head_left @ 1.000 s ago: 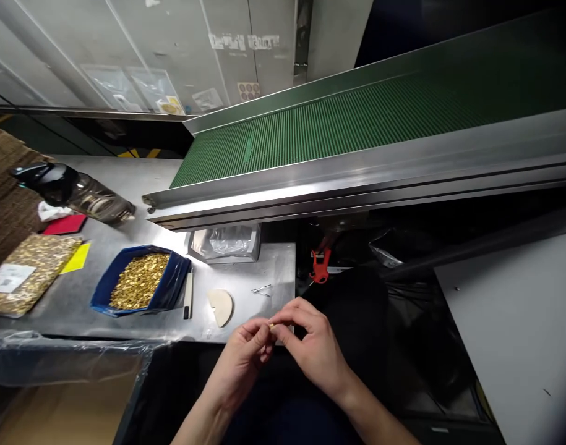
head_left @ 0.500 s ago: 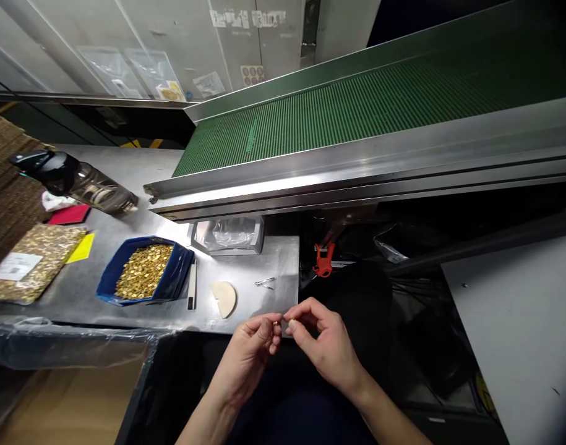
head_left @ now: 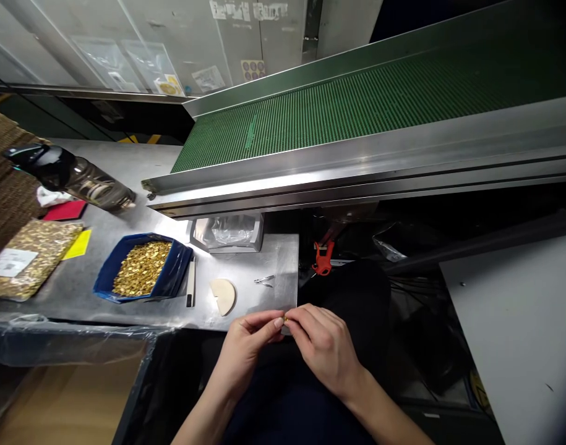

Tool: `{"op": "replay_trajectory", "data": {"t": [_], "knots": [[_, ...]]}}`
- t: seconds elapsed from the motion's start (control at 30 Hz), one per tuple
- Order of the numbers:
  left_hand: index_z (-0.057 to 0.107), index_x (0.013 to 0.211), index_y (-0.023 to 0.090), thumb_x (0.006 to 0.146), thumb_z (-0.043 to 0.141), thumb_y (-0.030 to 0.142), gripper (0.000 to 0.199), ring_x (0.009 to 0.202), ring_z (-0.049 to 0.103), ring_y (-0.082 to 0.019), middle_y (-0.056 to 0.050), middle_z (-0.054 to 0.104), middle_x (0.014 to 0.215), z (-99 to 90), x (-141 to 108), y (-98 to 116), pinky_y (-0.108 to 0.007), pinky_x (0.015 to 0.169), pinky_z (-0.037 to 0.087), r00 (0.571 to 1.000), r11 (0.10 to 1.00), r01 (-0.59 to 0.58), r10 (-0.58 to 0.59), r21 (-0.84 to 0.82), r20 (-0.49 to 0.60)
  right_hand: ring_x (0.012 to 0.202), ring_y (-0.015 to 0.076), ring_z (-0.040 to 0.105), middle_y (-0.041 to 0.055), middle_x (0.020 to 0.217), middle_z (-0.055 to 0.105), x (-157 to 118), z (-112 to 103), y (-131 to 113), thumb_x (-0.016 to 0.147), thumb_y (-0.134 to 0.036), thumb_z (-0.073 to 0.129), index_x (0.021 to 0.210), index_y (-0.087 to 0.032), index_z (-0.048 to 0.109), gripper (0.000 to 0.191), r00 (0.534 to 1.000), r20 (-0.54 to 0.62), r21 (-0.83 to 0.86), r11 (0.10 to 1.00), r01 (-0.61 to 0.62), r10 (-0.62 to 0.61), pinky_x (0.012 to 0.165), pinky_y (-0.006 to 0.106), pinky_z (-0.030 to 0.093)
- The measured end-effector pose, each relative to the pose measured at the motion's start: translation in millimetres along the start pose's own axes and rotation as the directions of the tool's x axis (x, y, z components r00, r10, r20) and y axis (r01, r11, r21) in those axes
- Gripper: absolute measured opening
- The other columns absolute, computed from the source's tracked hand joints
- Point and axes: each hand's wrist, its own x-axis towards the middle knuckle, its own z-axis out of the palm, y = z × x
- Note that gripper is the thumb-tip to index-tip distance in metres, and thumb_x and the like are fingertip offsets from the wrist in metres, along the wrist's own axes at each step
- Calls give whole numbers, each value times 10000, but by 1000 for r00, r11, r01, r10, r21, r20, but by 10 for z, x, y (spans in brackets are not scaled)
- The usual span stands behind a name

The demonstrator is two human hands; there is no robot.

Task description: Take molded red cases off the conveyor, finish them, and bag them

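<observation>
My left hand (head_left: 249, 344) and my right hand (head_left: 323, 346) meet fingertip to fingertip just off the front edge of the metal table (head_left: 259, 309). Between their pinched fingers shows a tiny gold-coloured metal piece (head_left: 286, 319); its exact kind is too small to make out. Both hands are closed on it. Left of them, a blue bin (head_left: 105, 272) holds many small gold-coloured metal pieces (head_left: 141, 270). A pale, notched half-round piece (head_left: 224, 296) and small metal tweezers-like tool (head_left: 264, 281) lie on the table near my fingers.
A green ribbed conveyor (head_left: 310, 114) with metal side rails crosses above the table. A grey tray (head_left: 227, 233) sits under it. Further left are a slim white-and-black tool (head_left: 190, 284), a bag of gold pieces (head_left: 41, 253) and a water bottle (head_left: 94, 182). An orange-handled tool (head_left: 323, 258) is at centre right.
My fingertips have come together around the small gold piece, and my right hand has turned more palm-down. The things on the table have not moved.
</observation>
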Motion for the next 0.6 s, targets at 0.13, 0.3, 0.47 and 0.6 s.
{"op": "replay_trajectory", "data": {"t": [0.13,0.3,0.47,0.6], "knots": [[841,989,177,753,874,420,341,849,686,-227,-109,813,916,-33,34,4,-297,789,551,999,990,-34,32,134,12,802,186,671,33,910,738,-13,37,46,1044,-180,514,1025,-210,674,164,997,59,-104,993,62,-56,755,331,432],[847,976,168,746,878,422,344,885,692,-250,-118,809,911,-22,83,-21,-309,809,553,998,984,2,-12,179,55,734,192,636,44,817,719,-38,78,92,1043,-169,495,969,-191,689,209,988,89,-256,956,146,-127,719,352,406],[839,961,145,691,929,374,365,869,688,-197,-112,797,917,94,136,-181,-278,858,550,986,979,149,-136,-142,101,773,200,649,39,826,718,-89,84,153,1008,-121,513,976,-189,685,188,990,30,-280,949,143,-140,757,358,415],[822,929,134,600,982,349,424,814,699,-184,-107,791,901,182,172,-282,-267,794,556,985,964,173,-171,-203,28,757,183,639,22,814,721,-91,-16,233,1019,-145,490,938,-209,675,211,982,11,-263,947,186,-190,751,341,421]]}}
